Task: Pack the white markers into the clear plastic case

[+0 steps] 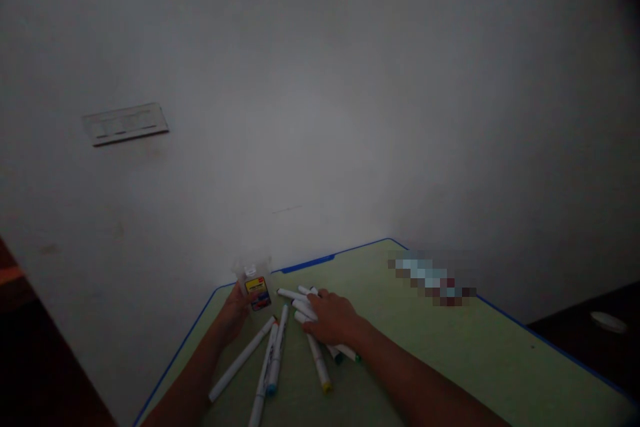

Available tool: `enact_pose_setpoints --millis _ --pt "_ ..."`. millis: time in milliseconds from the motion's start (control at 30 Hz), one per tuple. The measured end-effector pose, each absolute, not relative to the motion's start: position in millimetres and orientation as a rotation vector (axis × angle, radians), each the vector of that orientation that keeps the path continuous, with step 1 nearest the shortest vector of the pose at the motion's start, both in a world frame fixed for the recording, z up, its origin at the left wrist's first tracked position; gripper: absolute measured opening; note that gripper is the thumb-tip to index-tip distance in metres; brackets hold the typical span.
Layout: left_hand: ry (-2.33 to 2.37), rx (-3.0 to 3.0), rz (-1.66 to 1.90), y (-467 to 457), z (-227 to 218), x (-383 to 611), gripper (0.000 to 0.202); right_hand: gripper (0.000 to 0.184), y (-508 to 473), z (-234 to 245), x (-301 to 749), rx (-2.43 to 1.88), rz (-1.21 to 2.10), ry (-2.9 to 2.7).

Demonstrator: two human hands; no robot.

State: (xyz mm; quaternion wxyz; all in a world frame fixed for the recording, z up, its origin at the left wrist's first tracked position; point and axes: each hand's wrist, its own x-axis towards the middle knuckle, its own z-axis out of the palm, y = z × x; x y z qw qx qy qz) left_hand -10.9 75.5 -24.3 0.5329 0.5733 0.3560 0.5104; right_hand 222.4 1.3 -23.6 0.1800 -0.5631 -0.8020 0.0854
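At the table's far left, my left hand (234, 315) is closed around a clear plastic case (256, 285) with a yellow, red and dark label, which it holds upright. My right hand (333, 319) lies over a bunch of white markers (303, 307), its fingers curled down on them; whether it grips any is hidden. A marker with a yellow end (320, 367) sticks out below that hand, and green ends show beside it. Between my hands, several loose markers lie fanned out, among them one with a blue end (276, 360) and a plain white one (242, 360).
The green table (430, 340) has a blue edge and stands against a grey wall (320, 113). A blurred-out object (430, 277) lies near its far right edge. A switch panel (126, 124) is on the wall. A white oval thing (608, 321) is at the far right, beyond the table.
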Motion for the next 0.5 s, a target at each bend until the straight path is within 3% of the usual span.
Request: enact_pose_setpoints --millis 500 --pt "1.025 1.428 1.182 97.2 -15.8 -15.3 0.061 0.058 1.1 -23.5 220.8 -1.601 0.255 -2.241"
